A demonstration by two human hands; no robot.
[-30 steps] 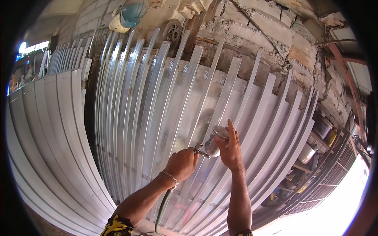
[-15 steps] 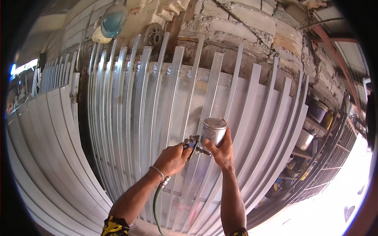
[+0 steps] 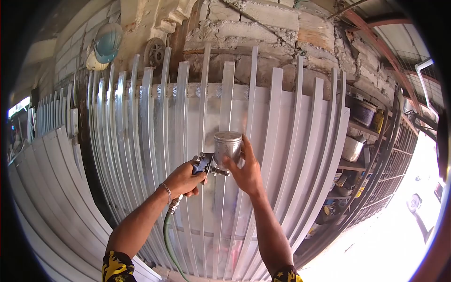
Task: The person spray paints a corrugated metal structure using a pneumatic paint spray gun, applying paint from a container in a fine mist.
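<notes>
Head view: the metal cup (image 3: 228, 144), tilted a second ago, now stands upright beside the spray gun (image 3: 203, 164), which probably keeps any contents level. The right hand (image 3: 247, 174) clasps it between thumb and fingers; the left hand's (image 3: 183, 180) fingers wrap the spray gun (trigger hard to discern).

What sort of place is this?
Likely a spray-painting workshop: the left hand holds a spray gun with a green hose, long metallic strips stand before a rough block wall, and cluttered shelves sit at right.

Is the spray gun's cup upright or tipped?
Upright: the metal cup has its lid on top and near-vertical sides.
</notes>
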